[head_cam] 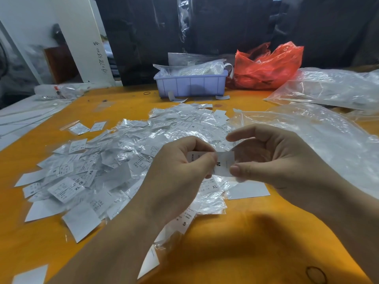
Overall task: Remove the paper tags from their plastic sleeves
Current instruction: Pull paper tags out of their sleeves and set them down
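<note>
On the left of the orange table top (127, 99) spreads a loose heap of small white paper size tags in crinkled clear plastic sleeves (98, 160), fanned out, probably so each can be picked up singly. Just right of it, held above the heap's near edge, the left hand (180, 173) curls its fingers round one end of a white paper tag printed with an M (223, 163), pinching it firm; the right hand (276, 160) pinches the tag's other end between thumb and fingers, its forefinger lifted clear. This looks like a pull-apart hold, paper one way and sleeve the other, though whether a sleeve is still on this tag I cannot tell. Behind stands a lilac plastic bin (190, 85) stuffed with bagged stock, then a crumpled red plastic bag (266, 66), and far right large clear plastic bags (328, 87). Dark sheeting hangs behind the table.
</note>
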